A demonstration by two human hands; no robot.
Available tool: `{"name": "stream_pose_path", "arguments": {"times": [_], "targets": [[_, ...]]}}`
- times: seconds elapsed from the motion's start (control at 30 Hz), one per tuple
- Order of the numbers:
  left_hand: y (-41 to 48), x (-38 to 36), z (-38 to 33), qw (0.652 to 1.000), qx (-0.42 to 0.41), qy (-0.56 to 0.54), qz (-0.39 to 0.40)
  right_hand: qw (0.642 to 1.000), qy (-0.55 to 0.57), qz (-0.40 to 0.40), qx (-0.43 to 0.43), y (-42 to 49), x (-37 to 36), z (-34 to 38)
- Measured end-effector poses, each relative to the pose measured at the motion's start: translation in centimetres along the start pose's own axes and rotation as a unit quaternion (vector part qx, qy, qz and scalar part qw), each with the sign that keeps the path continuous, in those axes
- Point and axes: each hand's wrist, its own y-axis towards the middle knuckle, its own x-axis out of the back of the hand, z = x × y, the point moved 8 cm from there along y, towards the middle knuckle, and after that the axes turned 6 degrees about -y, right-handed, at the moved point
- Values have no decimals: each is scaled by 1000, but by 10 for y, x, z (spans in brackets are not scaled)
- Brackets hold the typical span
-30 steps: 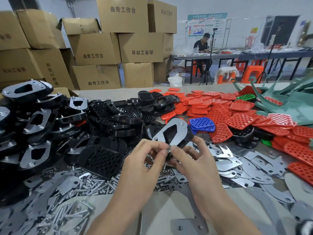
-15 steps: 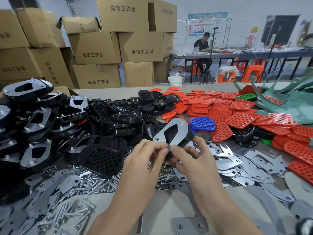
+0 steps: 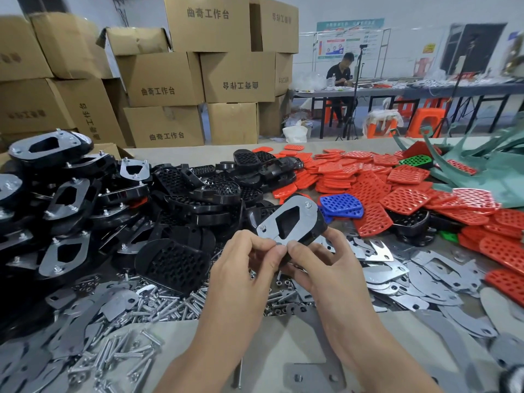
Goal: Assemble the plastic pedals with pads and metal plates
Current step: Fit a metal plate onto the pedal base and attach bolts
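Black plastic and steel are already mated: the metal plate (image 3: 297, 211) lies on the pedal (image 3: 315, 227), which you hold tilted up above the table, near the red pads (image 3: 371, 219). Your right hand (image 3: 320, 259) grips the pedal from below. Your left hand (image 3: 243, 259) pinches the plate's near end with thumb and forefinger; any nut there is hidden. 2 fasteners show at the other corners, so this looks like fastener 3. Next you need the thread to catch squarely, then lay the pedal with the finished stack (image 3: 65, 199).
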Motion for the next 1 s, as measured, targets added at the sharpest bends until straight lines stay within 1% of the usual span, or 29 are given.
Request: {"name": "stream_pose_path", "arguments": {"times": [0.3, 0.47, 0.6, 0.7, 0.83, 0.93, 1.0], "targets": [[-1, 1, 3, 999, 17, -26, -11, 1000, -6, -4, 6, 0, -2, 1], [-1, 3, 4, 999, 21, -16, -18, 999, 33, 6, 10, -1, -5, -1], [-2, 1, -1, 1000, 6, -17, -3, 998, 59, 2, -2, -2, -3, -1], [-1, -1, -6, 1000, -9, -16, 13, 999, 53, -5, -9, -3, -2, 1], [-1, -6, -12, 998, -33, 12, 47, 998, 58, -15, -18, -3, 0, 0], [1, -5, -10, 998, -27, 11, 47, 998, 52, -9, -21, -3, -1, 1], [2, -4, -11, 998, -39, 21, 48, 999, 49, -15, -20, -3, 0, 1]]}}
